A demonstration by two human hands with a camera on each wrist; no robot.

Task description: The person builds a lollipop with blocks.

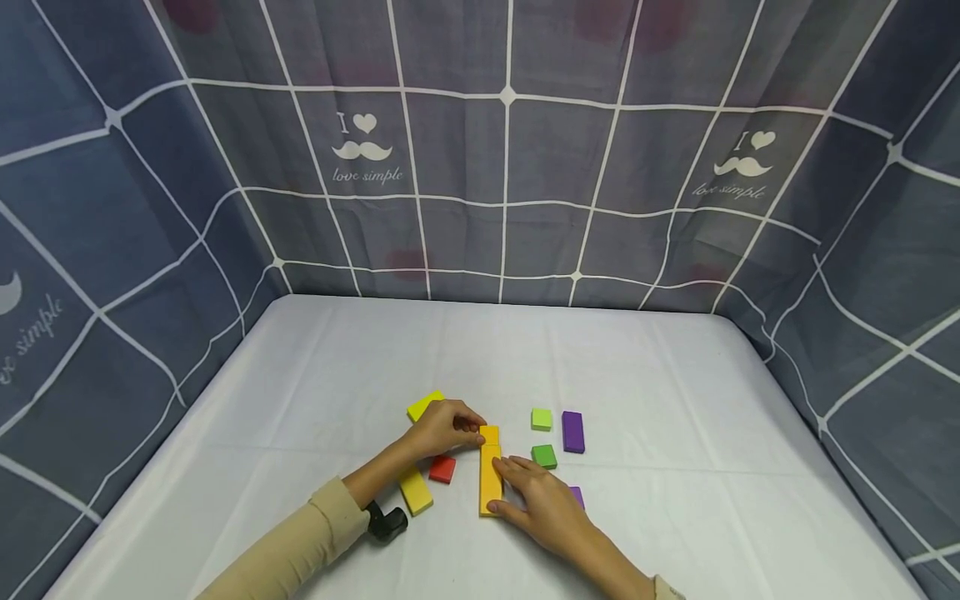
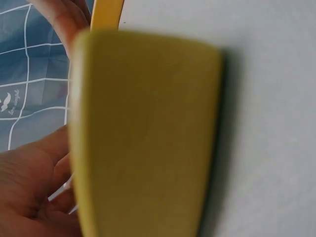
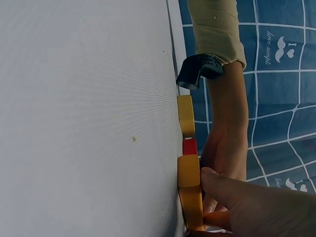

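Note:
A long orange block (image 1: 490, 483) lies on the white tabletop with a small orange block (image 1: 490, 434) end to end at its far side. My left hand (image 1: 444, 427) curls its thumb and forefinger onto the small orange block's left edge, pinching it. From the right, my right hand (image 1: 546, 502) rests its thumb and extended fingertips on the long block. In the right wrist view, the right thumb (image 3: 222, 187) lies against an orange block (image 3: 190, 192). A yellow block (image 2: 148, 138) looms close and blurred in the left wrist view, hiding part of the left hand.
Beside the left forearm lie a red block (image 1: 442, 469) and a yellow block (image 1: 416, 492), with another yellow block (image 1: 424, 405) beyond the hand. Right of centre are a lime block (image 1: 542, 419), a green block (image 1: 544, 457) and a purple block (image 1: 573, 432); another purple block (image 1: 577, 495) is partly covered.

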